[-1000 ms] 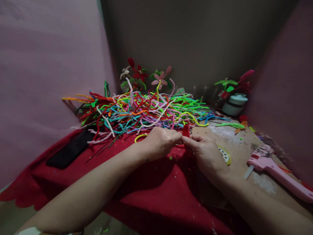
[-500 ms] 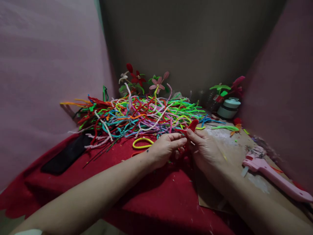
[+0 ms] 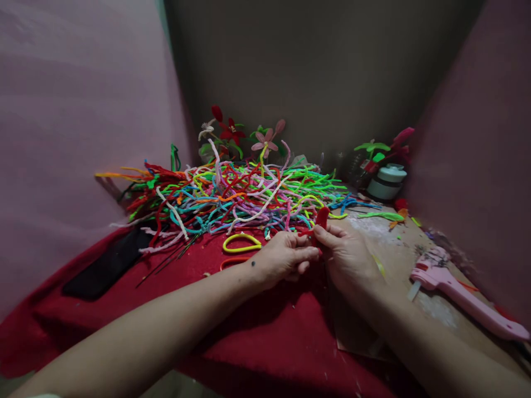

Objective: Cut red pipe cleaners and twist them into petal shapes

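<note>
My left hand [image 3: 283, 258] and my right hand [image 3: 347, 255] meet over the red cloth [image 3: 257, 331], fingertips pinched together on a red pipe cleaner piece [image 3: 320, 219] bent into a petal-like loop that sticks up between them. Both hands are closed on it. Just behind them lies a big tangled heap of coloured pipe cleaners [image 3: 236, 196]. A yellow pipe cleaner loop [image 3: 240, 242] lies on the cloth left of my left hand.
Finished pipe cleaner flowers [image 3: 244, 135] stand at the back. A white-green jar [image 3: 386, 181] sits back right with green and pink pieces. A pink tool [image 3: 460, 296] lies on the brown board [image 3: 398, 243] at right. A black flat object [image 3: 108, 264] rests at left.
My hands stayed together and worked the red piece; the loop tilted up and then stood more upright, and my left fingers curled tighter. The view shifted slightly.
</note>
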`<action>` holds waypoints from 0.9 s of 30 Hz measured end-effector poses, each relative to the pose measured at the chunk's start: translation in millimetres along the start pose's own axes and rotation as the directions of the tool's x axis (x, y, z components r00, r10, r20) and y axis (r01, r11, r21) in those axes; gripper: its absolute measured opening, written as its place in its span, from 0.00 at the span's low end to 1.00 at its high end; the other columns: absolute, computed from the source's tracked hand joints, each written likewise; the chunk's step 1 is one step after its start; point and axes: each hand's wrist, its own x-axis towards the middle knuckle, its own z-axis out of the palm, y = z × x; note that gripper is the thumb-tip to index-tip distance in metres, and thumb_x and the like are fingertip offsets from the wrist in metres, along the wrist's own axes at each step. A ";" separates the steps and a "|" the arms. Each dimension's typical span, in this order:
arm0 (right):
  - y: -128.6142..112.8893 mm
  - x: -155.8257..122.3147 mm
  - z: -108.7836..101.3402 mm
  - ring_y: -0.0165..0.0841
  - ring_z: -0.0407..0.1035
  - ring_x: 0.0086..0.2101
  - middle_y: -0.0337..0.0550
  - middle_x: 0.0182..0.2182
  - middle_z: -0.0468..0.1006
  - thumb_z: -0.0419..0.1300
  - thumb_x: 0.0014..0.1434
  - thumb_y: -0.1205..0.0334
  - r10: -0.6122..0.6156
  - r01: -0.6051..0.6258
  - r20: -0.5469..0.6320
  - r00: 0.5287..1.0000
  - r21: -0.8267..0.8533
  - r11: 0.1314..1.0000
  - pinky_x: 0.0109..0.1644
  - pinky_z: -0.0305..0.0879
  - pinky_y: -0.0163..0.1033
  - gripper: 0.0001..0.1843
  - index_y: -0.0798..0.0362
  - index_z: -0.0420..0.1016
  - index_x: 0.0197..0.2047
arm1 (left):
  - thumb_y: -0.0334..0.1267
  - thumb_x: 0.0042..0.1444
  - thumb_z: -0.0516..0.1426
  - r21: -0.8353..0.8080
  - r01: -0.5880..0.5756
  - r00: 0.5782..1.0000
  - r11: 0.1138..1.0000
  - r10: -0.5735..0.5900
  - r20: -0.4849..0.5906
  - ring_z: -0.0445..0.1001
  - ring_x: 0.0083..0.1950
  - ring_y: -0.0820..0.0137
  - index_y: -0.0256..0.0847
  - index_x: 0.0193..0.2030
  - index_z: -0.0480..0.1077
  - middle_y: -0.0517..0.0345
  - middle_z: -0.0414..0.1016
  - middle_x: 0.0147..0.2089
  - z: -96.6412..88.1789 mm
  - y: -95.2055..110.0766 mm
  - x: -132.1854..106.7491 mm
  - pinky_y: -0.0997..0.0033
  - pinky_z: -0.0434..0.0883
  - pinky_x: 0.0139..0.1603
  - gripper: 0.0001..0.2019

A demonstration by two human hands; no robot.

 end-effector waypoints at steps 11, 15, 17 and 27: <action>-21.4 7.0 -2.3 0.23 0.61 0.18 0.35 0.17 0.71 0.69 0.40 0.60 -0.193 0.187 -0.074 0.978 -0.083 0.979 0.22 0.55 0.30 0.12 0.56 0.73 0.26 | 0.41 0.50 0.57 0.172 0.032 0.986 0.985 -0.003 -0.166 0.50 0.12 0.84 0.36 0.25 0.65 0.67 0.61 0.14 -12.0 3.7 -1.1 0.82 0.46 0.12 0.11; -16.3 6.6 -2.9 0.23 0.61 0.18 0.37 0.17 0.71 0.68 0.41 0.58 -0.065 0.069 0.041 0.997 -0.106 0.992 0.21 0.55 0.30 0.12 0.57 0.73 0.24 | 0.53 0.52 0.55 -0.008 -0.213 0.940 0.977 0.202 -0.273 0.54 0.14 0.84 0.38 0.36 0.65 0.65 0.66 0.22 -20.1 10.9 1.7 0.82 0.48 0.13 0.18; -12.7 5.4 -2.9 0.24 0.63 0.19 0.38 0.18 0.72 0.67 0.41 0.59 -0.034 0.044 0.094 0.995 -0.105 0.993 0.23 0.58 0.31 0.11 0.58 0.73 0.24 | 0.53 0.50 0.57 0.043 -0.209 0.940 0.977 0.213 -0.267 0.57 0.16 0.83 0.38 0.34 0.65 0.63 0.67 0.25 -20.7 12.8 1.0 0.82 0.51 0.14 0.19; -6.5 2.3 -0.6 0.27 0.67 0.19 0.40 0.20 0.74 0.67 0.43 0.59 0.016 0.003 0.161 0.987 -0.117 0.993 0.25 0.63 0.33 0.11 0.58 0.73 0.24 | 0.39 0.53 0.55 0.158 -0.199 0.966 0.967 0.221 -0.136 0.65 0.20 0.79 0.34 0.28 0.69 0.59 0.71 0.24 -18.6 7.6 -1.4 0.78 0.62 0.22 0.10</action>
